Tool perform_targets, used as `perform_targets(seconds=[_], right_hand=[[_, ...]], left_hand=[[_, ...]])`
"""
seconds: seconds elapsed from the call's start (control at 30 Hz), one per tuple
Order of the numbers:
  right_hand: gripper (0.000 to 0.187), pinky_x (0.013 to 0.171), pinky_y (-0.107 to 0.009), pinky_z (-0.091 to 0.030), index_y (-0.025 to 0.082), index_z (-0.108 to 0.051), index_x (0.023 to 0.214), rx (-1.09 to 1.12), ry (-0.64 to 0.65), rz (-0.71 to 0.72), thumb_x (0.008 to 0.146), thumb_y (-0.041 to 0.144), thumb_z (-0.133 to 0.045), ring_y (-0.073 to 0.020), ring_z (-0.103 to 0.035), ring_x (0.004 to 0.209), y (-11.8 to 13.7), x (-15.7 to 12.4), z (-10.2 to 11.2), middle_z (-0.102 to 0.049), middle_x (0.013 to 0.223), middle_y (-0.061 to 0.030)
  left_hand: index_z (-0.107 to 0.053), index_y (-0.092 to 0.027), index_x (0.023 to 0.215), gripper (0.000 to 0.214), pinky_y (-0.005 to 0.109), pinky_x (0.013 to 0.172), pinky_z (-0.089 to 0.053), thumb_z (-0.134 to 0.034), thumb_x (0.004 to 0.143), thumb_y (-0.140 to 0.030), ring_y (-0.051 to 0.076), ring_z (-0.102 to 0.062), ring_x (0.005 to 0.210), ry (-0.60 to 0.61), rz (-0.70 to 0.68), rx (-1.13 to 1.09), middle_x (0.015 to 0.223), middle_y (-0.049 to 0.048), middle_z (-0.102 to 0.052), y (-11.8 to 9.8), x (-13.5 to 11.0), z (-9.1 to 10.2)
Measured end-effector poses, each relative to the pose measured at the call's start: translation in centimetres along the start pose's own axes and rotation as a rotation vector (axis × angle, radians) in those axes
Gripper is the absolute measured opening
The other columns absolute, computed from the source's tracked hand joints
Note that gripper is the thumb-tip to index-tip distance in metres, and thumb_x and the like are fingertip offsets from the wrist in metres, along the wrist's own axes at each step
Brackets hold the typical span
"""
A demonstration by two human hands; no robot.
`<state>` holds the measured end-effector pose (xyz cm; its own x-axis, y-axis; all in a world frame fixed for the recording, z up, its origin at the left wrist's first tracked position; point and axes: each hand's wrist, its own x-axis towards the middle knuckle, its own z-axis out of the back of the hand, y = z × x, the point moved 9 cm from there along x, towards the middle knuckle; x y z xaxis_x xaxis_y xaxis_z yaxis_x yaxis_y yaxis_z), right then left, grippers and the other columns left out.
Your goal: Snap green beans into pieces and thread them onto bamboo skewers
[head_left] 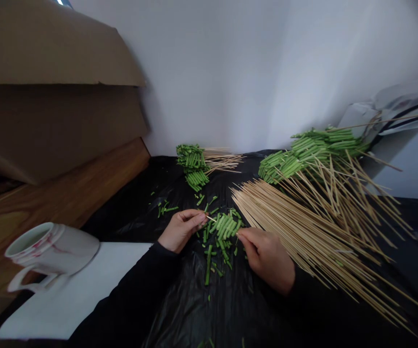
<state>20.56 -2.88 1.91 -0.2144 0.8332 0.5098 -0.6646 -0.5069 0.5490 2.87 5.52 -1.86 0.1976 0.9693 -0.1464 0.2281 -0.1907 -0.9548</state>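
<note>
Between my hands is a skewer of green bean pieces (226,225), the pieces packed side by side. My left hand (182,229) pinches near the pale stick end that shows on its left side. Thumb and fingers of my right hand (268,258) close on the skewer's right side; the exact grip there is partly hidden. Loose cut green beans (209,265) lie under and around the skewer on black plastic sheeting (180,299). Just right of my right hand spreads a large pile of bare bamboo skewers (303,227).
Finished bean skewers are stacked at the back (196,166) and back right (313,150), against a white wall (230,72). At left stand a white mug (67,249), a white sheet (85,295) and a cardboard box (56,116). A plastic bag (404,101) sits far right.
</note>
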Motion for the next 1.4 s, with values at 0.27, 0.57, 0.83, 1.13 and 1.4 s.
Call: perform_targets(seconds=[0.27,0.57,0.83,1.13,1.4], right_hand=[[0.026,0.066,-0.028,-0.039,0.017,-0.062,0.081,-0.034,0.028,-0.002,0.094,0.015,-0.04,-0.0173,-0.061,0.072,-0.03,-0.2,-0.27,-0.066,0.077,-0.0049],[0.025,0.065,-0.027,-0.038,0.017,-0.061,0.078,0.006,0.021,-0.004,0.094,0.015,-0.041,-0.0162,-0.06,0.069,-0.1,-0.05,-0.34,-0.066,0.075,-0.0041],[0.024,0.066,-0.026,-0.039,0.017,-0.062,0.08,0.015,0.014,0.007,0.093,0.015,-0.042,-0.0166,-0.062,0.072,-0.01,-0.03,-0.32,-0.067,0.076,-0.0048],[0.025,0.064,-0.026,-0.039,0.018,-0.061,0.077,0.02,0.01,-0.001,0.093,0.016,-0.042,-0.0156,-0.061,0.069,0.0,-0.01,-0.15,-0.066,0.074,-0.0035],[0.024,0.065,-0.026,-0.04,0.018,-0.064,0.082,0.043,-0.026,0.01,0.094,0.016,-0.043,-0.0155,-0.062,0.07,0.42,0.27,0.22,-0.068,0.078,-0.0041]], left_hand=[[-0.075,-0.013,0.07,0.024,0.023,0.065,-0.045,-0.088,0.055,-0.027,0.009,-0.057,0.062,-0.006,-0.003,0.013,0.065,0.0024,-0.068,-0.03,-0.08,0.04],[-0.075,-0.011,0.069,0.027,0.021,0.064,-0.044,-0.088,0.053,-0.028,0.009,-0.057,0.061,-0.017,0.014,0.013,0.064,0.0031,-0.068,0.09,-0.17,-0.06],[-0.075,-0.011,0.068,0.029,0.02,0.063,-0.045,-0.09,0.05,-0.027,0.008,-0.058,0.06,-0.026,0.022,-0.01,0.063,0.0033,-0.069,0.22,-0.2,-0.04],[-0.074,-0.01,0.068,0.028,0.018,0.061,-0.046,-0.089,0.052,-0.027,0.008,-0.058,0.06,-0.009,0.02,-0.02,0.063,0.0034,-0.068,0.28,-0.18,-0.39],[-0.073,-0.012,0.074,0.031,0.016,0.056,-0.047,-0.09,0.051,-0.025,0.007,-0.057,0.056,-0.031,0.059,-0.143,0.061,0.0005,-0.065,0.28,-0.27,-0.43]])
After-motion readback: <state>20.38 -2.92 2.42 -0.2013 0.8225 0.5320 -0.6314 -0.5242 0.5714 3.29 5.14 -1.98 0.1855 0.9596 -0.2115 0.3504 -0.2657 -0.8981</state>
